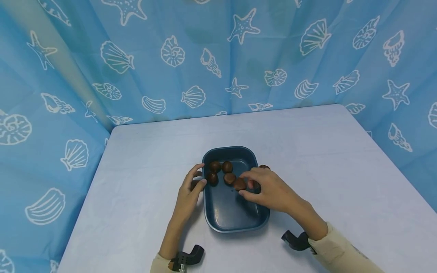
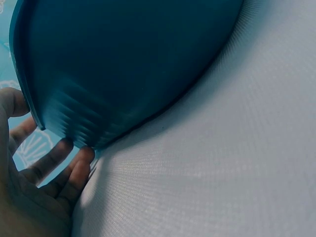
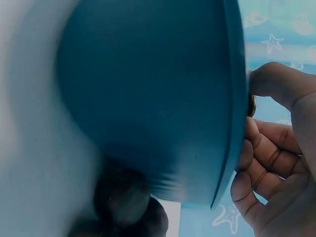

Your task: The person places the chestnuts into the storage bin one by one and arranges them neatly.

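My right hand [image 1: 273, 189] reaches over the right rim of a dark blue rectangular tray [image 1: 235, 223] and pinches a brown chestnut [image 1: 239, 184] between thumb and fingers, low inside it. Several more chestnuts [image 1: 229, 178] lie grouped in the tray's upper left part. At the tray's left side, my left hand [image 1: 187, 195] rests its thumb and fingertips against the rim and outer wall. The left wrist view shows those fingers [image 2: 47, 163] spread along the wall. In the right wrist view, the tray wall hides most of the pinched chestnut.
Outside the tray on the right, chestnuts [image 3: 121, 195] lie on the white-covered table [image 1: 150, 167]; in the head view one [image 1: 264, 167] peeks out behind my right hand. A blue curtain [image 1: 211, 57] with seashell prints hangs behind the table and along its sides.
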A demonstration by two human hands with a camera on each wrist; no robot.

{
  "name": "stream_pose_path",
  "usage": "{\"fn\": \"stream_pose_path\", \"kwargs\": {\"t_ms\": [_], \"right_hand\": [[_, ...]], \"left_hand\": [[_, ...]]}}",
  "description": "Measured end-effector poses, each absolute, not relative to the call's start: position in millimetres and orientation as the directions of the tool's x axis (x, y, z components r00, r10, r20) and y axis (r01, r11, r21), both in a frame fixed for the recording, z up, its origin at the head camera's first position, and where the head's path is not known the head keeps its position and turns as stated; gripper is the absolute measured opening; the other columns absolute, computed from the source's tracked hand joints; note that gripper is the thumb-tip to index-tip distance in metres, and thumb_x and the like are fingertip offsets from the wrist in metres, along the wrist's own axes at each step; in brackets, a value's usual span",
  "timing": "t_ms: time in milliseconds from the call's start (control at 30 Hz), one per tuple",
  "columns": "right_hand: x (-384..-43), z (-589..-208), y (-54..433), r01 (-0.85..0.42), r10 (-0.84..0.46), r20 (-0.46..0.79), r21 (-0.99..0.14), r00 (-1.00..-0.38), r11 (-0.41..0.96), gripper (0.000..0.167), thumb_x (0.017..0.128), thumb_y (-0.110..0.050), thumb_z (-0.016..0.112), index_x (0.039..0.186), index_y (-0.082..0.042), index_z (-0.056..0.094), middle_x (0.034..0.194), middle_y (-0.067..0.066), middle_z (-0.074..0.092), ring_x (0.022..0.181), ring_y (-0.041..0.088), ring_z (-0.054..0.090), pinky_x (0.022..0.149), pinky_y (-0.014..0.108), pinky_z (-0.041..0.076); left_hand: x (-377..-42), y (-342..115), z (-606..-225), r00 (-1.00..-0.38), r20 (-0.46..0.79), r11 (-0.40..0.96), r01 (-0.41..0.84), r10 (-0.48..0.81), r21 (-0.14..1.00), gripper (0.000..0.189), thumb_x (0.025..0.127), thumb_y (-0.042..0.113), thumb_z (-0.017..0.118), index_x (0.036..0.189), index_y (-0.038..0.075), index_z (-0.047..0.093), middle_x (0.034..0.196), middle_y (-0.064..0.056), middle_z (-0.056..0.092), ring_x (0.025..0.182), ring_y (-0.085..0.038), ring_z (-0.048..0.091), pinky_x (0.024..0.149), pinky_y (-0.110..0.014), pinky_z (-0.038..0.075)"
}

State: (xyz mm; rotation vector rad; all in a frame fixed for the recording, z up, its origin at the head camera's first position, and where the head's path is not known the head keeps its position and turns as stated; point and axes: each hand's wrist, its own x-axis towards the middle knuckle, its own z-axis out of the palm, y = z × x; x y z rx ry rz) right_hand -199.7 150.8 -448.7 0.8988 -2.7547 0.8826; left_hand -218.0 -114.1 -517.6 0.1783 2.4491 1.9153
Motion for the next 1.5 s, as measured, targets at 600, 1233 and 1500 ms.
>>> {"fn": "stream_pose_path", "kwargs": {"t_ms": [600, 1233, 1500], "right_hand": [[-213.7, -445.2, 115.9, -0.571, -0.595, 0.126, -0.495, -0.793, 0.656, 0.029, 0.088, -0.03, 0.076, 0.111, -0.013, 0.07, 0.079, -0.01, 0.054, 0.066, 0.004, 0.047, 0.056, 0.023, 0.043], [-232.4, -430.0, 88.0, -0.583, -0.661, 0.007, -0.48, -0.75, 0.656, 0.036, 0.088, -0.032, 0.076, 0.116, -0.009, 0.071, 0.076, -0.009, 0.054, 0.067, 0.006, 0.05, 0.057, 0.024, 0.046], [-243.3, -424.4, 84.3, -0.614, -0.678, -0.016, -0.41, -0.734, 0.674, 0.034, 0.087, -0.032, 0.077, 0.113, -0.01, 0.072, 0.076, -0.007, 0.054, 0.067, 0.007, 0.049, 0.058, 0.025, 0.044]], "left_hand": [[-205.2, -113.9, -481.4, -0.985, 0.061, 0.205, 0.094, 0.164, 0.974, 0.048, 0.103, 0.016, 0.052, 0.15, 0.016, 0.044, 0.136, -0.021, 0.052, 0.112, -0.035, 0.062, 0.094, -0.045, 0.052], [-204.3, -115.9, -483.7, -0.981, 0.069, 0.19, 0.103, 0.18, 0.976, 0.048, 0.103, 0.015, 0.053, 0.15, 0.014, 0.044, 0.135, -0.022, 0.051, 0.11, -0.032, 0.063, 0.092, -0.043, 0.053], [-205.6, -115.7, -481.4, -0.984, 0.08, 0.207, 0.113, 0.158, 0.972, 0.046, 0.103, 0.015, 0.053, 0.149, 0.016, 0.046, 0.133, -0.019, 0.052, 0.11, -0.03, 0.063, 0.092, -0.045, 0.053]]}}
